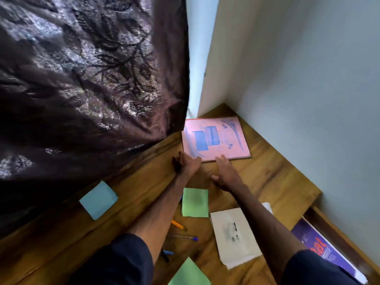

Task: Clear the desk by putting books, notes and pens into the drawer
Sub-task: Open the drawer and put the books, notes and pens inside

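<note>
A pink book (pixel 216 137) with blue print lies flat at the far corner of the wooden desk (pixel 271 175). My left hand (pixel 185 163) rests at the book's near left corner, fingers touching its edge. My right hand (pixel 226 175) lies open with fingertips on the book's near edge. Nearer to me lie a green note (pixel 195 202), a blue note (pixel 98 200), a second green note (pixel 189 273), a white booklet (pixel 233 236), an orange pen (pixel 178 225), a clear blue-capped pen (pixel 185 237) and a blue marker (pixel 167 254). In the open drawer (pixel 316 214) on the right lies a purple book (pixel 322 247).
A dark patterned curtain (pixel 82 89) hangs over the desk's left side. Pale walls (pixel 308 99) close the corner behind and to the right of the pink book. A spiral notebook edge (pixel 269 206) peeks out past my right forearm.
</note>
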